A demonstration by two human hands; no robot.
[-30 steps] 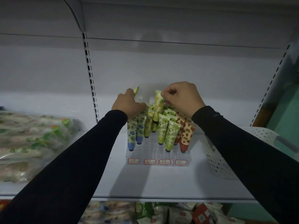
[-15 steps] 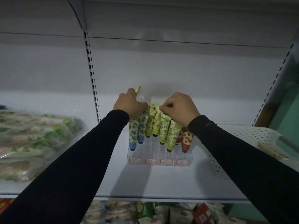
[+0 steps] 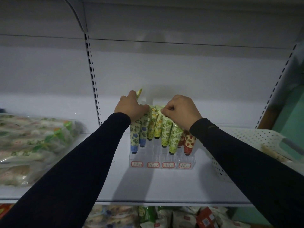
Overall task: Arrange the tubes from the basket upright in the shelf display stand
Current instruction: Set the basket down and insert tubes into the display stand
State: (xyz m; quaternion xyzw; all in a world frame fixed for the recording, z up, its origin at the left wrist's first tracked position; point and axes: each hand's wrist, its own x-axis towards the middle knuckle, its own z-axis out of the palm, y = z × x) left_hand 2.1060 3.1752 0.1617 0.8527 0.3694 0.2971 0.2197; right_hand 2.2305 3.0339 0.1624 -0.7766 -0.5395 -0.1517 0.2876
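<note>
A clear display stand (image 3: 161, 159) with red-edged labels sits mid-shelf. Several patterned tubes stand in it cap-down: blue ones (image 3: 134, 137) at the left, yellow (image 3: 152, 127) and green (image 3: 174, 139) in the middle, red (image 3: 189, 142) at the right. My left hand (image 3: 130, 106) grips a yellow-green tube (image 3: 139, 92) whose crimped end sticks out above the fist, over the stand's back left. My right hand (image 3: 181, 111) is curled over the back rows and pinches the top of a green tube (image 3: 166, 122). The white perforated basket (image 3: 243, 137) stands at the right.
Bagged goods (image 3: 32, 145) in clear plastic fill the shelf's left side. A slotted upright (image 3: 93, 79) runs up the back wall behind the left arm. More packets (image 3: 164, 216) lie on the shelf below. Bare shelf (image 3: 156, 183) lies in front of the stand.
My right hand has come down from above the stand onto the back rows, lowering its tube among the others. The left hand has stayed where it was with its tube.
</note>
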